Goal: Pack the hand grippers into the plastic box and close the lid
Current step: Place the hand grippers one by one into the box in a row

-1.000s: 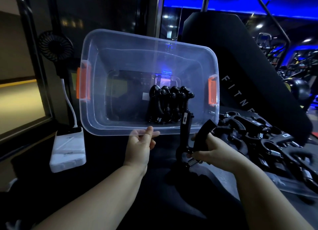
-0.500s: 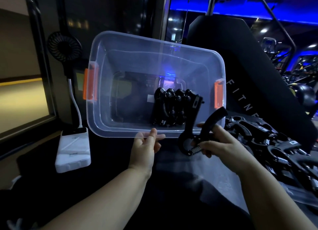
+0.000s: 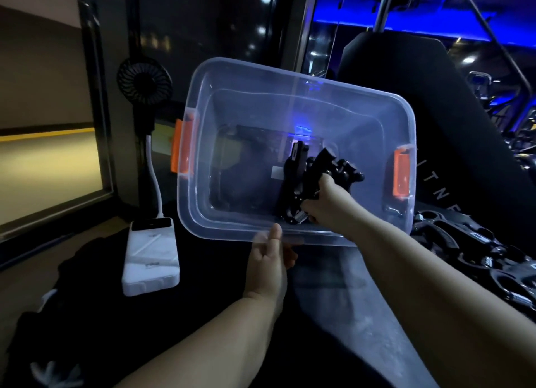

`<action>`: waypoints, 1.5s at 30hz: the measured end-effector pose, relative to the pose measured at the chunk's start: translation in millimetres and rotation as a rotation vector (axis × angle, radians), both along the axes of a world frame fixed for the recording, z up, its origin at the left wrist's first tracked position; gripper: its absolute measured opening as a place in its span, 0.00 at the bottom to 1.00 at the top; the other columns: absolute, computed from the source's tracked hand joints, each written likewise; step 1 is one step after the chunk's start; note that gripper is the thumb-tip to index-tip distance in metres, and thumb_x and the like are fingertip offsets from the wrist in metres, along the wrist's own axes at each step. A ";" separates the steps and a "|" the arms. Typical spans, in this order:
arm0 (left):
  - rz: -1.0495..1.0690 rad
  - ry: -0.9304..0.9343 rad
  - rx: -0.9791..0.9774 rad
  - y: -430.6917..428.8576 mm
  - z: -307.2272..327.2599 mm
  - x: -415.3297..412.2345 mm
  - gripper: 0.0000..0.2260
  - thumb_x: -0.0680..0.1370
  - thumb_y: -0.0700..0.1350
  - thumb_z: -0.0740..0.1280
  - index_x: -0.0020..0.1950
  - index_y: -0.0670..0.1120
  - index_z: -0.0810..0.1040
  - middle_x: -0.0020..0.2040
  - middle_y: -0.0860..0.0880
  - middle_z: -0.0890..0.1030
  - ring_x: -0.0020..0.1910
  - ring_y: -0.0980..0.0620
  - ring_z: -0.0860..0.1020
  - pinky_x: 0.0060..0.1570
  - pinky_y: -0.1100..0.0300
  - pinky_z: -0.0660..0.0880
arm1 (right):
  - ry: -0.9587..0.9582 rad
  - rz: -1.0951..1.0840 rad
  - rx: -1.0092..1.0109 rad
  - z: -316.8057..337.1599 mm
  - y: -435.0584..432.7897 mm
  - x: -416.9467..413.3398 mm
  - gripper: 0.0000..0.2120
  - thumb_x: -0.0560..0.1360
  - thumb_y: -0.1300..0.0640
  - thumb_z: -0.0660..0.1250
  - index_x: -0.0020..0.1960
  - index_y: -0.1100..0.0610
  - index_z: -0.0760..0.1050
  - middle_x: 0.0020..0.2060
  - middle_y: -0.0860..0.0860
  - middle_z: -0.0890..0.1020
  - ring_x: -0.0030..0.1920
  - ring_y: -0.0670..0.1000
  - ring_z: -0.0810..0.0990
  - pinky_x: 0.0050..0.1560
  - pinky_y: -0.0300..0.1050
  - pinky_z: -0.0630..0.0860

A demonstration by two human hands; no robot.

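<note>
We lose left hand (image 3: 268,260) fingers under the box (image 3: 226,229) rim, right hand (image 3: 327,205) fingertips behind its gripper (image 3: 300,173); pile (image 3: 478,254) cut off right.

Only one piece of writing can be read: white letters on the black pad.

On the black padded panel (image 3: 464,120) at the right, behind the plastic box (image 3: 290,77), white capital letters (image 3: 438,194) run down in a slant. "T N E" is clear, with what looks like an "I" before them; the right wall of the box covers the beginning of the word. A small pale sticker (image 3: 277,173) shows through the bottom of the box, but it is too blurred to read. The hand grippers (image 3: 478,251) piled at the right carry small white marks on their handles, too small to read.
</note>
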State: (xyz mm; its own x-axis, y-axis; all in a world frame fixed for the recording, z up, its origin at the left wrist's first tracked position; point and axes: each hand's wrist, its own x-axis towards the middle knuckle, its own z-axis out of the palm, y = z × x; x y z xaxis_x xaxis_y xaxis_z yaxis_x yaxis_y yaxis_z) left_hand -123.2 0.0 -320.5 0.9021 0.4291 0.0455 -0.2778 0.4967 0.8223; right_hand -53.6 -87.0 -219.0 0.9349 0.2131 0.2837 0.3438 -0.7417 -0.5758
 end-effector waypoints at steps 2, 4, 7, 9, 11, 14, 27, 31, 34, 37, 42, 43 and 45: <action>0.031 -0.001 -0.001 0.9 0.1 0.3 0.08 0.78 0.49 0.63 0.41 0.48 0.72 0.28 0.51 0.77 0.27 0.56 0.73 0.32 0.61 0.70 | 0.051 0.001 -0.044 -4.1 15.2 10.1 0.09 0.72 0.62 0.64 0.49 0.59 0.65 0.37 0.56 0.75 0.39 0.56 0.75 0.33 0.43 0.67; 0.077 0.012 -0.006 2.5 -0.7 1.3 0.08 0.78 0.48 0.64 0.41 0.47 0.72 0.27 0.52 0.76 0.25 0.58 0.73 0.31 0.62 0.71 | 0.115 -0.010 -0.089 -6.0 27.2 18.2 0.09 0.73 0.62 0.63 0.41 0.56 0.63 0.39 0.57 0.75 0.42 0.55 0.74 0.38 0.45 0.70; 0.081 0.021 -0.004 3.4 -3.3 2.5 0.08 0.77 0.49 0.66 0.41 0.47 0.72 0.28 0.53 0.77 0.25 0.59 0.74 0.32 0.63 0.72 | 0.173 -0.014 -0.116 -5.7 40.2 27.4 0.09 0.76 0.60 0.62 0.39 0.55 0.65 0.47 0.58 0.77 0.45 0.53 0.74 0.49 0.47 0.74; 0.063 0.015 -0.007 4.1 -4.5 2.8 0.08 0.77 0.49 0.66 0.41 0.47 0.73 0.28 0.54 0.78 0.26 0.59 0.75 0.33 0.62 0.72 | 0.213 -0.012 -0.154 -4.0 45.8 29.5 0.05 0.77 0.60 0.62 0.49 0.61 0.74 0.52 0.60 0.79 0.47 0.53 0.76 0.44 0.44 0.73; 0.052 0.013 0.000 5.1 -4.5 2.2 0.08 0.77 0.49 0.66 0.41 0.47 0.73 0.28 0.54 0.79 0.27 0.59 0.76 0.34 0.62 0.72 | 0.250 -0.068 -0.283 3.6 55.6 23.9 0.11 0.79 0.59 0.60 0.59 0.63 0.75 0.55 0.58 0.80 0.51 0.56 0.79 0.34 0.40 0.63; 0.040 0.022 0.015 6.5 -4.2 0.5 0.09 0.77 0.50 0.66 0.41 0.47 0.73 0.29 0.53 0.79 0.28 0.59 0.76 0.35 0.61 0.73 | 0.121 -0.172 -0.643 6.7 64.2 15.4 0.14 0.80 0.54 0.59 0.61 0.59 0.75 0.56 0.54 0.81 0.54 0.55 0.79 0.38 0.39 0.64; 0.034 -0.047 -0.045 5.0 -0.7 -1.0 0.09 0.78 0.45 0.65 0.39 0.43 0.71 0.26 0.52 0.76 0.25 0.60 0.73 0.29 0.67 0.71 | -0.061 -0.183 -0.656 -6.5 61.6 54.4 0.09 0.74 0.56 0.66 0.48 0.61 0.76 0.44 0.56 0.81 0.47 0.56 0.81 0.41 0.41 0.74; 0.026 -0.042 -0.034 5.4 -1.4 -1.0 0.09 0.78 0.45 0.65 0.40 0.43 0.71 0.32 0.46 0.75 0.27 0.59 0.74 0.30 0.67 0.72 | -0.197 -0.192 -0.656 0.6 57.3 56.7 0.10 0.69 0.52 0.70 0.42 0.55 0.70 0.44 0.54 0.81 0.47 0.56 0.80 0.38 0.41 0.69; 0.016 -0.038 -0.030 5.1 -2.8 -2.0 0.09 0.77 0.47 0.65 0.41 0.43 0.71 0.35 0.46 0.75 0.29 0.59 0.75 0.32 0.67 0.73 | -0.351 -0.085 -0.751 3.4 48.1 62.5 0.15 0.66 0.46 0.72 0.41 0.52 0.68 0.45 0.52 0.78 0.47 0.55 0.78 0.38 0.43 0.67; 0.018 -0.035 -0.009 5.2 -2.6 -3.2 0.09 0.77 0.48 0.65 0.41 0.43 0.71 0.34 0.47 0.75 0.29 0.61 0.74 0.32 0.68 0.73 | -0.536 0.112 -0.880 3.8 42.2 68.9 0.21 0.63 0.40 0.72 0.49 0.50 0.71 0.51 0.50 0.74 0.56 0.54 0.71 0.48 0.47 0.68; -0.002 -0.029 0.016 6.2 -0.8 -6.2 0.10 0.77 0.50 0.64 0.42 0.44 0.72 0.34 0.49 0.77 0.32 0.59 0.75 0.35 0.66 0.74 | -0.621 0.282 -1.225 -1.2 39.1 85.1 0.32 0.64 0.30 0.64 0.66 0.41 0.70 0.70 0.44 0.65 0.74 0.48 0.52 0.70 0.57 0.41; -0.005 -0.026 0.015 6.5 0.0 -6.5 0.10 0.78 0.49 0.64 0.42 0.44 0.72 0.34 0.49 0.77 0.32 0.59 0.75 0.35 0.67 0.74 | -0.582 0.271 -1.248 -2.1 39.7 88.0 0.33 0.65 0.29 0.62 0.67 0.39 0.68 0.72 0.43 0.63 0.75 0.48 0.49 0.69 0.61 0.36; -0.010 -0.025 0.014 7.3 1.1 -7.2 0.10 0.78 0.49 0.64 0.42 0.44 0.72 0.35 0.48 0.77 0.33 0.57 0.76 0.35 0.66 0.74 | -0.526 0.243 -1.269 -3.5 41.4 92.9 0.34 0.65 0.27 0.61 0.69 0.38 0.66 0.74 0.43 0.60 0.76 0.48 0.46 0.67 0.66 0.32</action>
State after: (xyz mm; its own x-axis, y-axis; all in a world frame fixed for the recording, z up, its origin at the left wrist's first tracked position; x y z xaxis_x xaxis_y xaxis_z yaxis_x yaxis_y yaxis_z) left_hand -130.4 7.2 -319.4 0.9050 0.4191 0.0736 -0.2929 0.4882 0.8221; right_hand 39.3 -45.6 -222.5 0.6833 0.7258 0.0794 0.5007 -0.5449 0.6726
